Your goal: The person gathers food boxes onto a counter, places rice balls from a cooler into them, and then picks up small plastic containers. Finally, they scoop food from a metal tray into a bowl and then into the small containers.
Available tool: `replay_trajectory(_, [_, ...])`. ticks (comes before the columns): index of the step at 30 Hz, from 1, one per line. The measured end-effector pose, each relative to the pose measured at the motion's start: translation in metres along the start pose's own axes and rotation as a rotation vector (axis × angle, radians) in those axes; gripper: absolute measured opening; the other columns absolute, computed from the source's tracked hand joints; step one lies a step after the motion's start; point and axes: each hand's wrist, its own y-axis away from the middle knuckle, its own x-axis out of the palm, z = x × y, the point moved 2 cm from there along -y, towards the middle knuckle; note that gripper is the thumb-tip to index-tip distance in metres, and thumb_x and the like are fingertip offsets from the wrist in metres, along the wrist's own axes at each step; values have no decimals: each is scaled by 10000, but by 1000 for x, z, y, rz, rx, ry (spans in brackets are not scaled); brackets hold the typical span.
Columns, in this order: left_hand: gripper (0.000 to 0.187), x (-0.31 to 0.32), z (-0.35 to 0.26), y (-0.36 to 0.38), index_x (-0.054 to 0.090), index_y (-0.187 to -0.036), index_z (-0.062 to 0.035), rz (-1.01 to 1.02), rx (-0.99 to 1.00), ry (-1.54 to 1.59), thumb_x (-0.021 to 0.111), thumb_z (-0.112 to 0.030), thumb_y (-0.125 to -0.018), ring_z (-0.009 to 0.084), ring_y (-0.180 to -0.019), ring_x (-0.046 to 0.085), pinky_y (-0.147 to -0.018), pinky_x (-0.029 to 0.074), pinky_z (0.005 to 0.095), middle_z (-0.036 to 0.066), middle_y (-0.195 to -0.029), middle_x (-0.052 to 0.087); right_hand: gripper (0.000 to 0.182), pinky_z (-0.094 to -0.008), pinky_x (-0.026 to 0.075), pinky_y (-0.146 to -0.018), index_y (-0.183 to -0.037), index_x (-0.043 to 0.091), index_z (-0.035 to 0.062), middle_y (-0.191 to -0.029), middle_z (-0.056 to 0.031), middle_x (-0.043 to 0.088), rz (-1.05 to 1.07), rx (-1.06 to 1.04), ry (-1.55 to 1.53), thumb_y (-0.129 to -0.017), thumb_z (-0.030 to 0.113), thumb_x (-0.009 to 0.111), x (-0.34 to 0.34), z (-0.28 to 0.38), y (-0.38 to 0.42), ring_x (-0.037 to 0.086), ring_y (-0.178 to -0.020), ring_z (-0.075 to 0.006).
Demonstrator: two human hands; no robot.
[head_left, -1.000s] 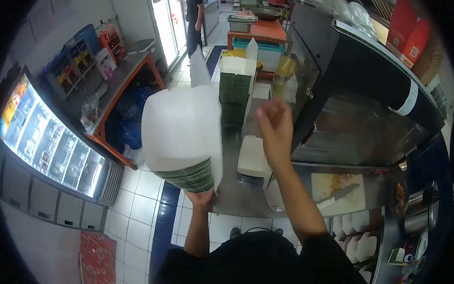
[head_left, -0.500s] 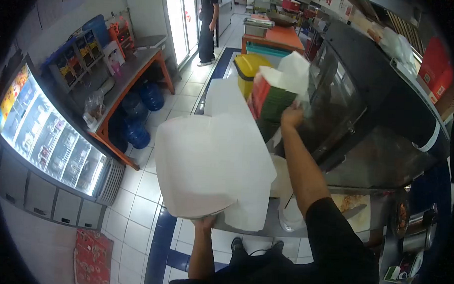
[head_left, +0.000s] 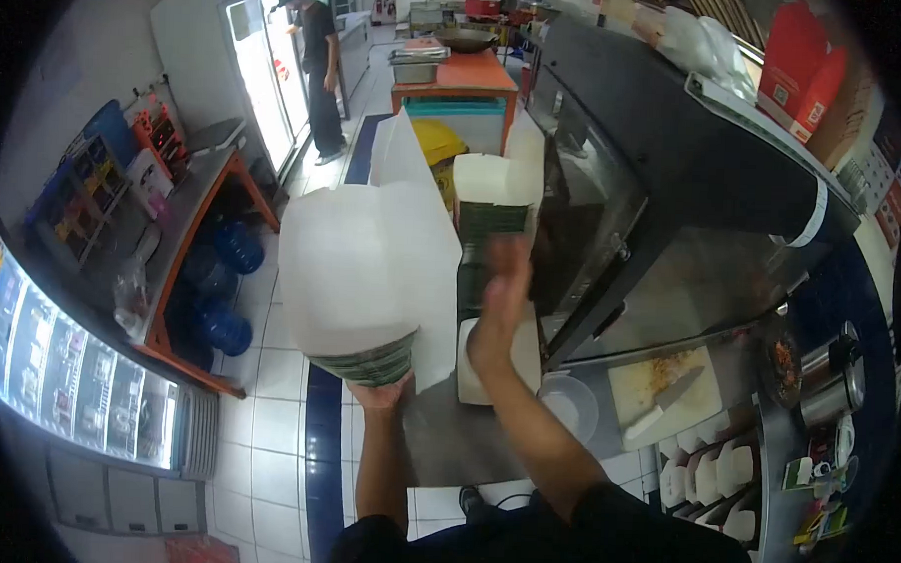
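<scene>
Right hand (head_left: 499, 303) motion-blurred; finger posture indeterminate. Left hand (head_left: 379, 390) mostly hidden beneath stack of white cartons (head_left: 357, 268); grip detail unseen. Tall carton stack (head_left: 490, 218) base hidden behind right hand. Fisheye vignette cuts off refrigerated display case (head_left: 70, 387) at left.

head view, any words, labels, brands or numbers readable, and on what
None can be read.
red cartons on the black cabinet's top: small label marks, too blurred.
display fridge: lit product pictures, no legible text.
wall rack: coloured packs, print too small.
packets at lower right: print too small.
stack of boxes on the left hand: plain white.
</scene>
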Motion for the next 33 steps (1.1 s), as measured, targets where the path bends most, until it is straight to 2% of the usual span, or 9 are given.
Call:
replay_trajectory(3, [699,18,5,-39,345,-1420,-76,103,-33,182,388,-545,-905,423,-1268,400,-902,441,625,211,-1407,394,1019,-406,154,-1134,-1500,-48,50,-1513,-213,209,471,-106,107,-871,522,600,24,34,1,208,-1410,-297])
replay_trajectory(9, [484,-30,-3,-97,512,-1272,-77,-455,-158,-581,501,-415,-927,292,-1027,556,-777,477,422,124,-1206,552,715,-372,421,-963,-1473,217,37,-1237,-259,552,338,97,448,-890,210,593,22,41,-48,570,-1128,-324])
replay_trajectory(13, [355,-55,-4,-151,580,-1148,-74,-424,-227,-781,551,-351,-927,195,-856,552,-671,434,348,61,-1030,600,534,-380,492,-823,-1421,368,68,-999,-269,644,241,-201,683,-906,93,507,-13,-68,-68,658,-904,-340])
replay_trajectory(18, [260,19,1,-180,609,-1025,-54,-98,-5,-869,529,-280,-926,139,-807,552,-697,440,278,8,-931,596,592,-434,493,-636,-1457,313,96,-869,-260,635,229,-31,761,-890,44,477,-10,-63,-67,634,-703,-375])
replay_trajectory(22, [294,137,-17,-171,589,-1053,38,-399,1097,-1634,545,-234,-948,199,-794,571,-682,475,328,113,-934,610,753,-462,483,-848,-1509,174,155,-1271,-320,481,228,13,682,-833,-78,412,2,-52,-62,579,-1055,-424])
replay_trajectory(24, [376,212,8,-160,569,-1141,30,-165,713,-1336,532,-296,-957,203,-840,573,-712,473,326,122,-998,609,818,-438,413,-1009,-1514,160,177,-1496,-261,226,415,-81,786,-791,-117,404,1,-36,-62,424,-1276,-401])
replay_trajectory(28, [490,277,39,-169,515,-1302,-88,27,134,-1503,511,-420,-941,191,-951,555,-753,472,322,74,-1181,569,683,-415,300,-1107,-1501,205,158,-1515,-214,202,424,-304,764,-866,-10,392,-3,-27,-52,343,-1343,-364])
replay_trajectory(31, [582,260,25,-187,494,-1363,-136,61,19,-1435,569,-454,-881,225,-1027,593,-819,495,323,95,-1220,582,544,-415,232,-1135,-1512,162,152,-1508,-229,226,455,57,261,-1008,213,357,-10,-16,-58,298,-1368,-354])
replay_trajectory(33, [474,277,38,-174,507,-1343,-105,-27,43,-1476,498,-315,-918,192,-904,614,-707,507,284,93,-1140,606,628,-417,222,-1141,-1519,79,151,-1518,-256,159,521,-223,651,-1001,291,404,-17,-16,-63,222,-1401,-362])
